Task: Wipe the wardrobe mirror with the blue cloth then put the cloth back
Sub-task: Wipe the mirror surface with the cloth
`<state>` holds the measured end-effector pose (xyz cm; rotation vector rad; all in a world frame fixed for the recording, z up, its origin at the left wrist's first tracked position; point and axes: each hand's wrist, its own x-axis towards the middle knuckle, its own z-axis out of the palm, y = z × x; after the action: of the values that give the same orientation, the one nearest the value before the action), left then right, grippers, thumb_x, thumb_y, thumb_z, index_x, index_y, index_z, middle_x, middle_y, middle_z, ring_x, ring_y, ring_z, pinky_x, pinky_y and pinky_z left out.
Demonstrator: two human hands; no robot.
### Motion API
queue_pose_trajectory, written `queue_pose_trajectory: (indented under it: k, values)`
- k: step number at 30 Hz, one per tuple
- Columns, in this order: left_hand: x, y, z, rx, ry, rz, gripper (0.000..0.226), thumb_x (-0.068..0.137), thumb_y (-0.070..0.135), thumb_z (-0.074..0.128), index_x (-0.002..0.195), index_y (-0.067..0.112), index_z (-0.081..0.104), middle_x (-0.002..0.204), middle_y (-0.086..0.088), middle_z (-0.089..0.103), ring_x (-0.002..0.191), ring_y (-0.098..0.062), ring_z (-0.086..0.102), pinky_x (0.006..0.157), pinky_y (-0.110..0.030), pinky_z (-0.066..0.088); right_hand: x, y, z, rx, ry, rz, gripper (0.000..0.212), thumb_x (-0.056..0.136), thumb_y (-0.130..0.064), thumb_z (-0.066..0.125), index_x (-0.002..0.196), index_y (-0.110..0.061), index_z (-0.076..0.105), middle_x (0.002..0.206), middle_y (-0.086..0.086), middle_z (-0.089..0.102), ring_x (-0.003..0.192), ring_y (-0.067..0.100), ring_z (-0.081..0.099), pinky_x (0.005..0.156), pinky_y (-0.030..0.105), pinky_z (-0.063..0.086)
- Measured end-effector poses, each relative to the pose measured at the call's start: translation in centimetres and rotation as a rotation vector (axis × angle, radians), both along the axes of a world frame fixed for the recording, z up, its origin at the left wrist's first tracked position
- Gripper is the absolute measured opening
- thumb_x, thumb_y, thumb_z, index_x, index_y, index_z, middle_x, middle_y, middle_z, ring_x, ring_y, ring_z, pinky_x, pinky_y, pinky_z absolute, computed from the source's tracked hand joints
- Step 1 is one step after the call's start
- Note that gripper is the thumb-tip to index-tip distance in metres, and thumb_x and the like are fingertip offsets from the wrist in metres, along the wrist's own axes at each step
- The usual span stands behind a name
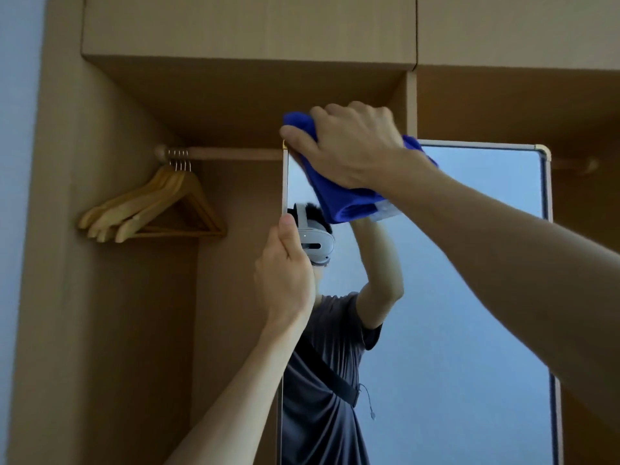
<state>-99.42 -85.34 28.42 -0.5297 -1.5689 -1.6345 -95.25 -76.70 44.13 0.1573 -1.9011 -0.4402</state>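
A tall framed wardrobe mirror [463,297] stands open in front of me and reflects a person in a dark shirt. My right hand [349,142] grips a bunched blue cloth [339,199] and presses it against the glass at the mirror's top left corner. The cloth hangs down below my palm over the glass. My left hand [285,273] holds the mirror's left edge lower down, thumb up along the frame, fingers hidden behind the edge.
The open wooden wardrobe [110,297] has a hanging rail [228,152] with several wooden hangers [157,206] at its left end. Upper cupboard doors [248,25] sit above. A pale wall [16,162] runs down the far left.
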Motion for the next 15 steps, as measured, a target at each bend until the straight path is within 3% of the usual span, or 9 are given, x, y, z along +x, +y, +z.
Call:
queue_pose_trajectory:
  k: [4, 6, 8, 10, 11, 12, 13, 14, 15]
  values:
    - [-0.1, -0.1, 0.0, 0.011, 0.003, -0.029, 0.042, 0.105, 0.046, 0.024, 0.096, 0.019, 0.056, 0.079, 0.009, 0.059, 0.075, -0.007, 0.056, 0.068, -0.025, 0.038, -0.9, -1.9, 0.1, 0.024, -0.025, 0.062, 0.053, 0.104, -0.065, 0.019, 0.104, -0.023, 0.051, 0.103, 0.0, 0.06, 0.101, 0.028, 0.057, 0.079, 0.039, 0.033]
    - [-0.1, -0.1, 0.1, 0.019, -0.012, -0.073, 0.044, 0.105, 0.047, 0.027, 0.093, 0.015, 0.055, 0.071, 0.009, 0.053, 0.07, -0.018, 0.053, 0.063, -0.02, 0.04, -0.6, -1.2, -0.1, -0.016, -0.043, 0.127, 0.051, 0.105, -0.063, 0.019, 0.098, -0.024, 0.052, 0.105, -0.003, 0.059, 0.112, 0.027, 0.055, 0.089, 0.042, 0.036]
    - [-0.1, -0.5, 0.1, 0.033, -0.033, -0.19, 0.05, 0.103, 0.051, 0.032, 0.093, 0.007, 0.053, 0.059, -0.004, 0.045, 0.074, -0.043, 0.047, 0.065, -0.04, 0.046, 0.2, -0.6, -0.2, 0.006, 0.001, 0.121, 0.058, 0.106, -0.061, 0.019, 0.104, -0.023, 0.063, 0.124, 0.001, 0.059, 0.126, 0.029, 0.045, 0.103, 0.047, 0.032]
    - [0.4, -1.3, 0.4, 0.007, -0.061, -0.276, 0.054, 0.101, 0.054, 0.038, 0.096, 0.002, 0.051, 0.08, -0.013, 0.049, 0.089, -0.051, 0.046, 0.072, -0.057, 0.045, 1.1, -0.6, -0.2, 0.077, 0.096, 0.041, 0.063, 0.105, -0.063, 0.019, 0.113, -0.023, 0.068, 0.134, 0.009, 0.05, 0.129, 0.032, 0.04, 0.104, 0.048, 0.031]
    - [0.5, -1.6, 0.6, -0.005, -0.061, -0.283, 0.052, 0.1, 0.053, 0.042, 0.093, 0.003, 0.052, 0.088, -0.015, 0.047, 0.084, -0.048, 0.051, 0.072, -0.055, 0.045, 1.5, -0.7, -0.1, 0.086, 0.097, 0.027, 0.063, 0.105, -0.063, 0.02, 0.114, -0.022, 0.067, 0.132, 0.011, 0.049, 0.126, 0.032, 0.041, 0.1, 0.047, 0.033]
    - [0.6, -2.0, 0.8, -0.006, -0.03, -0.27, 0.047, 0.1, 0.05, 0.046, 0.091, 0.005, 0.055, 0.064, -0.008, 0.055, 0.076, -0.036, 0.057, 0.069, -0.045, 0.046, 2.0, -0.9, -0.1, 0.066, 0.057, 0.044, 0.062, 0.105, -0.063, 0.021, 0.114, -0.021, 0.066, 0.126, 0.012, 0.049, 0.12, 0.03, 0.045, 0.093, 0.045, 0.036]
    - [0.9, -2.2, 1.0, 0.0, 0.032, -0.241, 0.038, 0.1, 0.044, 0.05, 0.095, 0.007, 0.059, 0.08, 0.018, 0.054, 0.072, -0.017, 0.062, 0.067, -0.03, 0.048, 2.4, -1.0, 0.0, 0.022, -0.002, 0.089, 0.06, 0.105, -0.063, 0.022, 0.11, -0.021, 0.064, 0.117, 0.009, 0.049, 0.11, 0.027, 0.048, 0.085, 0.041, 0.038]
    - [1.3, -2.3, 1.3, 0.034, 0.091, -0.224, 0.027, 0.1, 0.036, 0.053, 0.103, 0.01, 0.061, 0.081, 0.004, 0.064, 0.066, -0.002, 0.061, 0.062, -0.017, 0.047, 2.7, -1.1, 0.0, -0.032, -0.05, 0.159, 0.056, 0.105, -0.063, 0.023, 0.103, -0.021, 0.06, 0.107, 0.005, 0.049, 0.096, 0.021, 0.05, 0.078, 0.038, 0.037]
    - [2.1, -2.5, 1.6, 0.082, 0.124, -0.246, 0.022, 0.101, 0.029, 0.053, 0.111, 0.011, 0.06, 0.082, 0.01, 0.066, 0.062, 0.004, 0.06, 0.057, -0.01, 0.045, 3.0, -1.2, 0.0, -0.086, -0.072, 0.242, 0.052, 0.105, -0.062, 0.025, 0.093, -0.022, 0.055, 0.098, 0.0, 0.049, 0.083, 0.016, 0.049, 0.073, 0.035, 0.035]
